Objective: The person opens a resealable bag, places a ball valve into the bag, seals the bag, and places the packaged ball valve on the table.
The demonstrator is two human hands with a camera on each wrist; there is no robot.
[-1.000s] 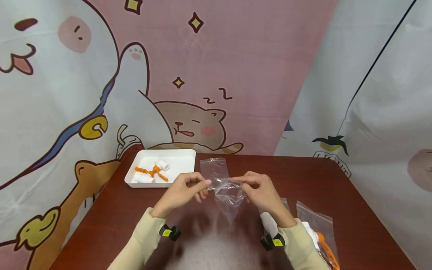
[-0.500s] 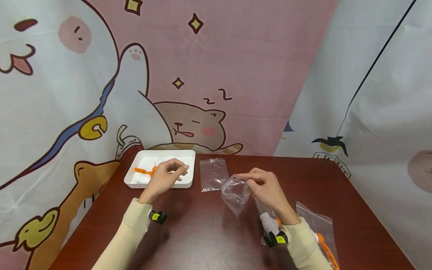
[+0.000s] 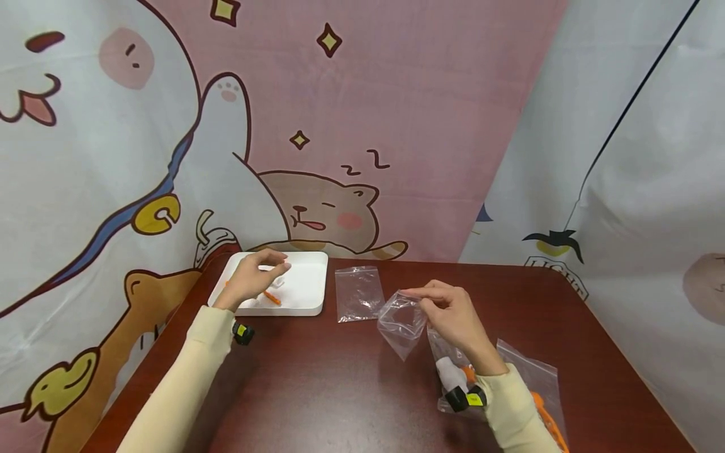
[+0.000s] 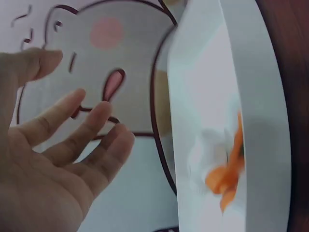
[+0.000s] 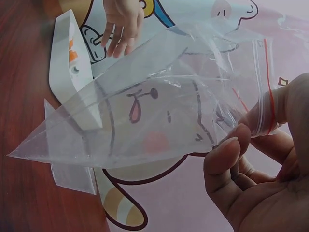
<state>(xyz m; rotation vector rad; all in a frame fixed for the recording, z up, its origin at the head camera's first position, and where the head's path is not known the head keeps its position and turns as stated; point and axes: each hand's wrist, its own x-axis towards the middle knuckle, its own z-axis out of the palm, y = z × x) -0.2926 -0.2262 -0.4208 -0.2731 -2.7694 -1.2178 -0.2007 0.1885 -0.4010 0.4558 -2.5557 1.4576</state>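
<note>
My right hand (image 3: 453, 318) pinches the edge of a clear zip bag (image 3: 401, 324) between thumb and fingers. The bag's mouth gapes and its pointed corner hangs down. In the right wrist view, red seal lines (image 5: 268, 82) run along the bag's top, beside the fingers. Over the white tray (image 3: 310, 296), my left hand (image 3: 249, 277) hovers with loosely bent fingers, holding nothing. Orange perforated-looking pieces (image 4: 227, 176) and white soft-looking pieces (image 4: 203, 154) lie in the tray. The left hand partly covers them in the head view.
Another clear zip bag (image 3: 358, 289) lies flat right of the tray. By the right forearm are two filled bags, one with a white piece (image 3: 451, 374) and some orange, the other with an orange strip (image 3: 546, 412). A printed curtain (image 3: 425, 126) hangs behind the brown table (image 3: 334, 384).
My left hand has let go of the clear bag and moved left over the tray. My right hand has shifted slightly right, still holding the bag.
</note>
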